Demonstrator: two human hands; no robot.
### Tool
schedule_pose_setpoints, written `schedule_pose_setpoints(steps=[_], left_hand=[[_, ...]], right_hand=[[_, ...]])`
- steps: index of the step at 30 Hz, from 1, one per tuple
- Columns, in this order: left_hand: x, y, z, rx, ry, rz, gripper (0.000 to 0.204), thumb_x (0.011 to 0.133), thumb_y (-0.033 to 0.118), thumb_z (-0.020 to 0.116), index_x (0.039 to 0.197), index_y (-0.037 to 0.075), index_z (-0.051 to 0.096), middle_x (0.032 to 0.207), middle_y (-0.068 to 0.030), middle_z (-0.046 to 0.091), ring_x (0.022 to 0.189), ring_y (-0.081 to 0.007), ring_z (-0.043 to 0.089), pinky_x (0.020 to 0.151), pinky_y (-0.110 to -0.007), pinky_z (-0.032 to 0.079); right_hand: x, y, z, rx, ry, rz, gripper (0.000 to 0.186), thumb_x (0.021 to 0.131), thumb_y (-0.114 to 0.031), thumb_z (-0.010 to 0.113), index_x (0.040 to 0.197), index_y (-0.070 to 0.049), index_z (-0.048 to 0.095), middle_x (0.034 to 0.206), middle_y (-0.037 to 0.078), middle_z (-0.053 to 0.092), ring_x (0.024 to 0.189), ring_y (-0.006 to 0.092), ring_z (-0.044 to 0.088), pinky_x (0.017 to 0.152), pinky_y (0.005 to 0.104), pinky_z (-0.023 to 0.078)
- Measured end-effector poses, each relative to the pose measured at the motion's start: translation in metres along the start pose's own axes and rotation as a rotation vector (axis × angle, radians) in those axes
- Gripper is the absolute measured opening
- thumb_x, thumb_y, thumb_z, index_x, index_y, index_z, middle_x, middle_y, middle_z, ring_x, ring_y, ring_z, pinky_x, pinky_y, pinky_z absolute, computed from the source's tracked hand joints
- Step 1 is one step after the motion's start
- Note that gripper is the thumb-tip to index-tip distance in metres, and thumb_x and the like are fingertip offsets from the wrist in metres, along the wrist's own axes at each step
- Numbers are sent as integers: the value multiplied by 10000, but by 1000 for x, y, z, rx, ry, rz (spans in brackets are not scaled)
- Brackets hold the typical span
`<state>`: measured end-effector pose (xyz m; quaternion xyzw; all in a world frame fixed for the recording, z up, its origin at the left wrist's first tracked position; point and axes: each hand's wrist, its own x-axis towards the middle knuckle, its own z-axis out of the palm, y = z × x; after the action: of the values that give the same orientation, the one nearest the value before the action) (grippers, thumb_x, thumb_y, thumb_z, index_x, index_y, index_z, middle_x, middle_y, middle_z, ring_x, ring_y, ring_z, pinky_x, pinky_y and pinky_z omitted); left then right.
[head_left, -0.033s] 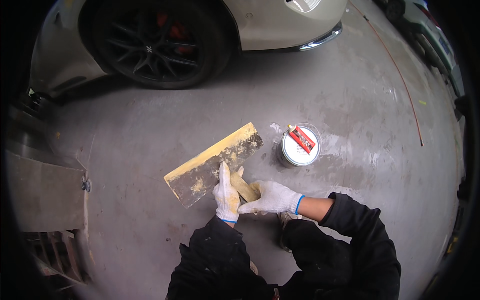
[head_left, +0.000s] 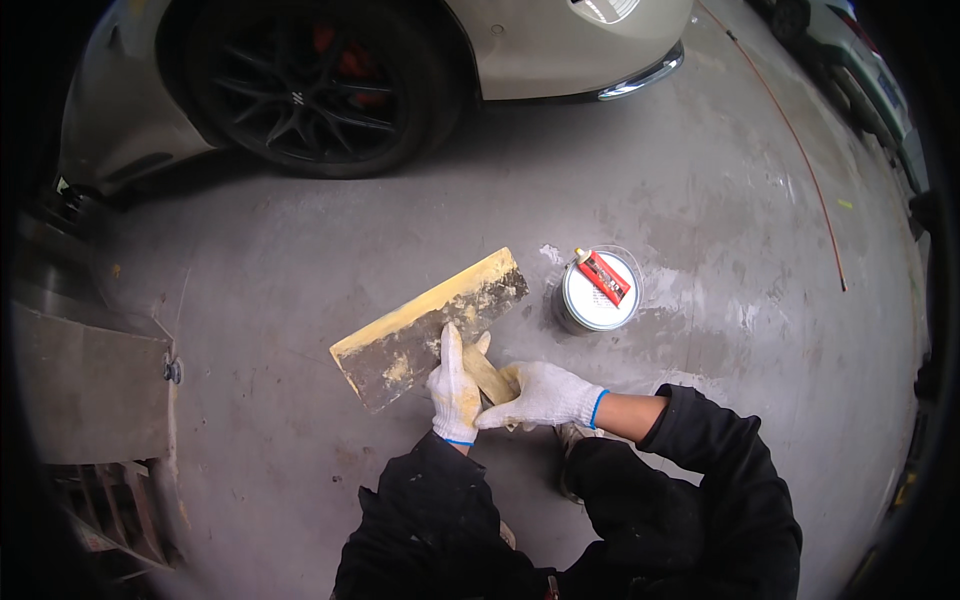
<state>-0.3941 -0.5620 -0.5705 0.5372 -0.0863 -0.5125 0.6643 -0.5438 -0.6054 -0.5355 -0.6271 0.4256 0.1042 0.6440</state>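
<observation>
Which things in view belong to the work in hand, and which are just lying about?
Work in hand:
wide smeared blade, left hand
tan piece, right hand
likely lidded tin, red tube

Apparently lying about:
thin red cord
distant car

Rough, matt, crusted board [head_left: 418,336]

I watch through one head-worn fisheye, the left of a side-by-side pair, pitched steeply down above the wearer's sleeves [head_left: 425,500]. The gloved left hand [head_left: 455,397] and right hand [head_left: 552,394] sit close, just below centre; the black spoked car wheel [head_left: 298,100] stands farther off, up top.
</observation>
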Motion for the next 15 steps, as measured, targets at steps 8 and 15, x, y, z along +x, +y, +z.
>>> schedule_pose_setpoints(steps=[8, 15], left_hand=[[20, -17, -30, 70, -97, 81, 519, 1130, 371, 509, 1314, -109, 586, 1124, -149, 714, 934, -225, 725, 861, -324, 602], [48, -55, -77, 1180, -10, 841, 567, 987, -22, 526, 1550, 19, 479, 946, -157, 731, 791, -303, 717, 776, -373, 591]], right_hand=[[0, 50, -10, 369, -287, -149, 487, 917, -374, 827, 1129, 31, 660, 882, 38, 681, 805, 112, 675, 694, 264, 579], [29, 97, -59, 687, 274, -379, 507, 756, -90, 744, 1216, 6, 554, 859, 18, 583, 641, 88, 557, 528, 249, 487]])
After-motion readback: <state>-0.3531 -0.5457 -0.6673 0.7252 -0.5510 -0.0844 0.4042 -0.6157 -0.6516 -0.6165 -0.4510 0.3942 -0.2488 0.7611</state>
